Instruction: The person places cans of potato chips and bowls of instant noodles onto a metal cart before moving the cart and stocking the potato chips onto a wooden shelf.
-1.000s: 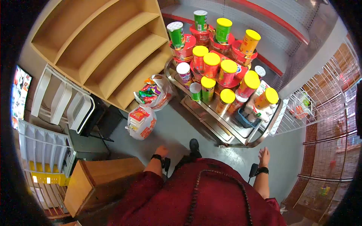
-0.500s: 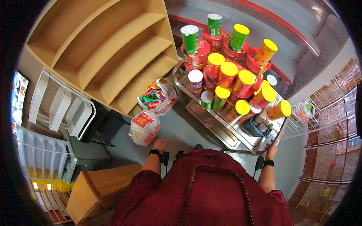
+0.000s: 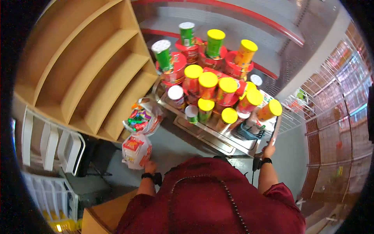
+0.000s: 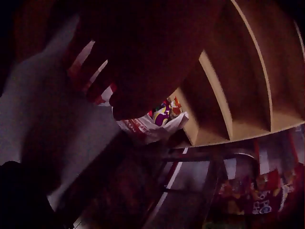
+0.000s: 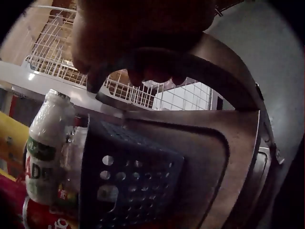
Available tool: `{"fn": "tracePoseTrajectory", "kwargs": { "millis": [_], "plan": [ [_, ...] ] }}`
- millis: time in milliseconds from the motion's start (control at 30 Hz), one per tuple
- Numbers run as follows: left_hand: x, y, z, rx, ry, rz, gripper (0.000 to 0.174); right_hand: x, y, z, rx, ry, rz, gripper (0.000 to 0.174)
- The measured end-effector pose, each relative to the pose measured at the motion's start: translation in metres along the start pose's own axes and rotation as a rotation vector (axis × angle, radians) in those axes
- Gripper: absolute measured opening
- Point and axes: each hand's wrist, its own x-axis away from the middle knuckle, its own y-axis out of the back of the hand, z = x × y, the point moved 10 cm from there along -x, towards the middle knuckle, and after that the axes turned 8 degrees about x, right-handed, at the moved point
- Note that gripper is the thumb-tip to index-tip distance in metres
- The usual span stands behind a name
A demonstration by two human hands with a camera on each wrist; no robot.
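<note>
My right hand (image 3: 268, 149) grips the end rail (image 5: 228, 67) of a metal trolley (image 5: 200, 138), the fingers curled round it in the right wrist view. On its top tray stand several snack canisters (image 3: 208, 80) with yellow or white lids and red instant-noodle tubs (image 3: 174, 66). A blue perforated basket (image 5: 133, 176) sits at the near end, beside a white bottle (image 5: 45, 148). My left hand (image 3: 150, 167) hangs low, its fingers loose, overlapping the edge of a white plastic bag (image 3: 136, 150) on the floor in the head view. The left wrist view is dark.
A second bag (image 3: 144, 117) with bright snack packs lies against a wooden shelf unit (image 3: 105, 82) on the left. Grey shelves with red edges (image 3: 233, 11) stand behind the trolley. A white wire rack (image 3: 311, 97) rises on the right, a wooden box (image 3: 107, 210) at lower left.
My right hand, apart from the trolley at first, has come onto its end rail and grips it. The view has shifted, and the left hand now appears closer to the white bag.
</note>
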Motion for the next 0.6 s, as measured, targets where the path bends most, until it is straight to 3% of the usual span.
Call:
{"fn": "tracePoseTrajectory", "kwargs": {
  "millis": [33,67,133,167,233,267,333,367,400,433,467,533,567,600],
  "plan": [
    [0.015,0.004,0.016,0.382,0.391,0.084,0.027,0.005,0.004,0.01,-0.003,0.069,-0.054,0.066],
    [0.004,-0.007,0.031,0.375,0.368,0.101,0.027,0.008,0.007,0.014,-0.078,0.025,-0.059,0.064],
    [0.001,-0.035,0.065,0.329,0.134,0.111,0.026,0.027,0.019,0.039,-0.084,-0.19,0.009,0.062],
    [0.012,-0.043,0.065,0.326,0.113,0.128,0.026,0.024,0.022,0.037,-0.054,-0.123,-0.015,0.061],
    [0.022,-0.05,0.083,0.719,0.347,0.052,0.027,0.016,0.013,0.021,0.007,-0.017,-0.11,0.06],
    [0.017,-0.046,0.074,0.715,0.332,0.064,0.027,0.019,0.016,0.026,0.029,-0.011,-0.121,0.059],
    [0.025,-0.013,0.059,0.138,0.41,-0.038,0.026,0.018,0.017,0.031,0.102,0.065,-0.174,0.059],
    [0.033,0.01,0.055,0.135,0.395,-0.036,0.026,0.019,0.018,0.031,0.099,0.056,-0.187,0.059],
    [0.032,0.063,0.018,0.119,0.179,-0.404,0.028,0.019,0.018,0.03,0.085,0.032,-0.178,0.059],
    [0.038,0.09,-0.095,0.104,-0.046,-0.767,0.03,0.021,0.018,0.029,0.07,0.008,-0.17,0.059],
    [0.03,0.093,-0.076,0.107,-0.061,-0.764,0.03,0.023,0.021,0.034,0.068,0.0,-0.183,0.059],
    [-0.008,0.005,0.006,0.348,0.282,0.241,0.034,0.028,0.025,0.042,-0.013,-0.039,-0.177,0.058],
    [-0.015,0.014,-0.007,0.344,0.27,0.245,0.034,0.035,0.021,0.04,0.18,-0.375,0.049,0.035],
    [-0.021,0.031,-0.022,0.235,0.244,0.237,0.034,0.038,0.021,0.043,0.175,-0.381,0.039,0.035]
  ]
}}
